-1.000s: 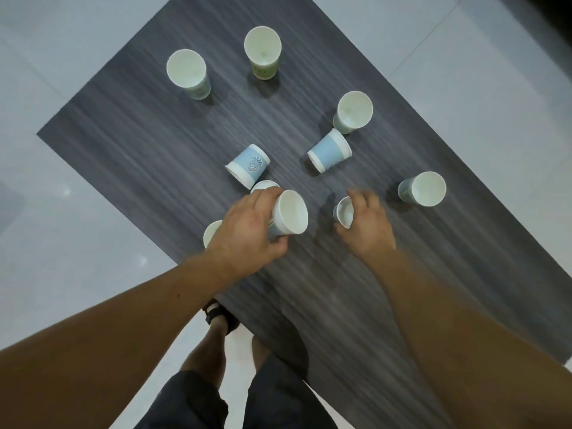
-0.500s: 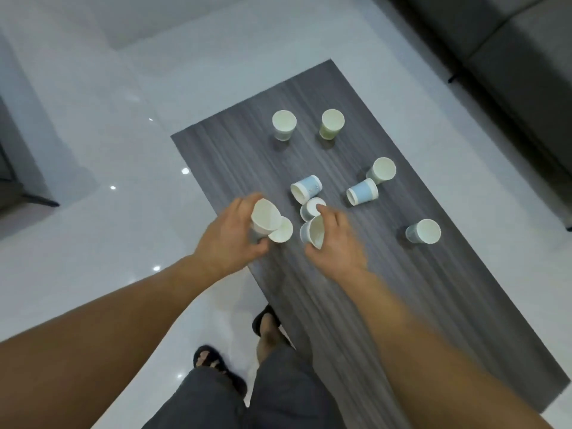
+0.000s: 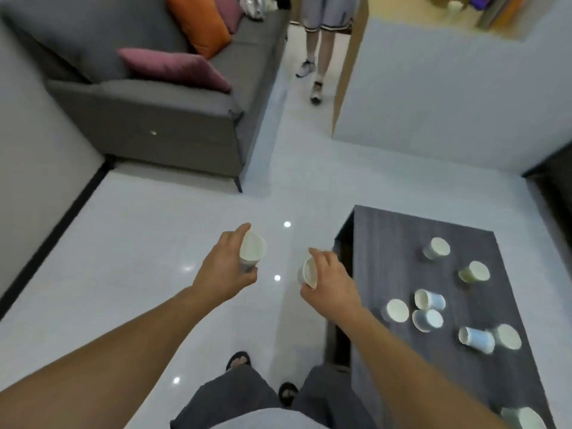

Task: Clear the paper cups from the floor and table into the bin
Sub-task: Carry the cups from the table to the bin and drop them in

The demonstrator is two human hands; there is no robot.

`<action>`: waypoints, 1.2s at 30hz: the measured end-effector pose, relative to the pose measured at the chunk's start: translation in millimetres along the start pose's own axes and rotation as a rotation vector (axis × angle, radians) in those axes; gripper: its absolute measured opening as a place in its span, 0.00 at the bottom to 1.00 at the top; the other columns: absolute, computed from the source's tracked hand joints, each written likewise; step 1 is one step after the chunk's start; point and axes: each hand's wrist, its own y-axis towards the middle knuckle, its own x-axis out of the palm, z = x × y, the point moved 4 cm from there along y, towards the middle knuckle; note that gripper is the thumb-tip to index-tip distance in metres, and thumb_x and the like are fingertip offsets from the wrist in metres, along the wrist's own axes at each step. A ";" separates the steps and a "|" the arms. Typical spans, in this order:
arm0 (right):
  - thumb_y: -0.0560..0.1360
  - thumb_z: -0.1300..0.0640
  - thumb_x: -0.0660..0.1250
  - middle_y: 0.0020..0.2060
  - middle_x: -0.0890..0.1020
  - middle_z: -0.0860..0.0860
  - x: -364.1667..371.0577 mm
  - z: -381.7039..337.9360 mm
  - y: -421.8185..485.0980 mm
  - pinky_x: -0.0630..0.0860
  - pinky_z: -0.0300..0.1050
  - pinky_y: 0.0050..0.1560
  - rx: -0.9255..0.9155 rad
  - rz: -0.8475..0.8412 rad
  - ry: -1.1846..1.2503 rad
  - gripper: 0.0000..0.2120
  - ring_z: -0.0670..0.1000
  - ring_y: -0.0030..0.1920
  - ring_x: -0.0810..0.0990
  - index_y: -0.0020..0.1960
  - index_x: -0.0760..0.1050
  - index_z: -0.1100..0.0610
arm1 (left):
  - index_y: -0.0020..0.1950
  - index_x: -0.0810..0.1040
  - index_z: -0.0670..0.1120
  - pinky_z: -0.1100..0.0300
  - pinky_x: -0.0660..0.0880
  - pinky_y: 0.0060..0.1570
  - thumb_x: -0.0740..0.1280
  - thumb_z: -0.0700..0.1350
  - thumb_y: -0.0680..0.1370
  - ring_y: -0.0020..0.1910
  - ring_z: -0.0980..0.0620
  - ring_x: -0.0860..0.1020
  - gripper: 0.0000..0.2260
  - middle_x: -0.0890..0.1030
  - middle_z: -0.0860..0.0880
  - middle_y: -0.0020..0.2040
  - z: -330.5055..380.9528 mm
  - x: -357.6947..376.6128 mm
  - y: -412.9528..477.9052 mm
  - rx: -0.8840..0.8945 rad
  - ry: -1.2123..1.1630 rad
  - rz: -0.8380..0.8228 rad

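Sofa in grey fabric [image 3: 161,119] fills the upper left of the frame. At centre, over the pale tiled floor [image 3: 139,243], your left hand [image 3: 223,274] has its grip curled round a white paper cup [image 3: 252,250], mouth tilted to the right. Just right of it, your right hand [image 3: 332,283] grips a second white paper cup [image 3: 308,274], mouth facing left. At lower right, other paper cups [image 3: 436,247] sit scattered on the dark wood-grain tabletop [image 3: 390,382], some upright, some tipped over.
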 end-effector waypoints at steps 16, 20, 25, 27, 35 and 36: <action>0.73 0.48 0.66 0.71 0.62 0.48 107.0 -190.0 -101.2 0.73 0.48 0.59 -0.803 -0.423 -0.233 0.37 0.53 0.66 0.68 0.77 0.54 0.49 | 0.75 0.58 0.54 0.56 0.72 0.56 0.74 0.50 0.69 0.61 0.49 0.71 0.39 0.67 0.51 0.68 -101.0 -60.7 -337.1 -0.801 -0.044 0.623; 0.73 0.47 0.65 0.71 0.61 0.48 142.3 -237.1 -158.1 0.71 0.47 0.60 -0.979 -0.501 -0.298 0.37 0.53 0.67 0.67 0.78 0.53 0.49 | 0.75 0.59 0.54 0.57 0.73 0.53 0.75 0.49 0.69 0.60 0.48 0.73 0.38 0.66 0.51 0.68 -112.6 -68.2 -422.6 -0.928 -0.060 0.753; 0.73 0.48 0.66 0.71 0.61 0.48 193.1 -300.6 -241.8 0.72 0.47 0.60 -1.145 -0.562 -0.372 0.37 0.53 0.67 0.67 0.78 0.53 0.49 | 0.74 0.60 0.53 0.56 0.73 0.55 0.75 0.48 0.69 0.60 0.47 0.74 0.38 0.65 0.50 0.68 -136.2 -68.1 -538.1 -1.061 -0.096 0.892; 0.73 0.48 0.66 0.71 0.62 0.48 217.6 -330.0 -282.4 0.72 0.47 0.60 -1.207 -0.570 -0.383 0.37 0.53 0.67 0.67 0.78 0.53 0.49 | 0.74 0.60 0.52 0.57 0.73 0.54 0.75 0.48 0.68 0.59 0.47 0.74 0.38 0.65 0.50 0.68 -148.5 -70.9 -590.2 -1.100 -0.099 0.951; 0.73 0.48 0.66 0.71 0.62 0.48 316.9 -437.5 -472.7 0.74 0.48 0.59 -1.454 -0.666 -0.410 0.37 0.53 0.66 0.67 0.78 0.54 0.49 | 0.74 0.60 0.49 0.57 0.73 0.55 0.75 0.50 0.68 0.58 0.46 0.74 0.38 0.63 0.50 0.69 -192.5 -81.8 -821.0 -1.359 -0.075 1.119; 0.73 0.48 0.66 0.71 0.61 0.48 327.2 -447.2 -492.3 0.74 0.47 0.59 -1.475 -0.683 -0.421 0.37 0.52 0.66 0.67 0.78 0.53 0.49 | 0.74 0.60 0.49 0.56 0.73 0.55 0.75 0.50 0.68 0.58 0.46 0.74 0.38 0.63 0.50 0.68 -197.4 -83.0 -842.4 -1.389 -0.078 1.128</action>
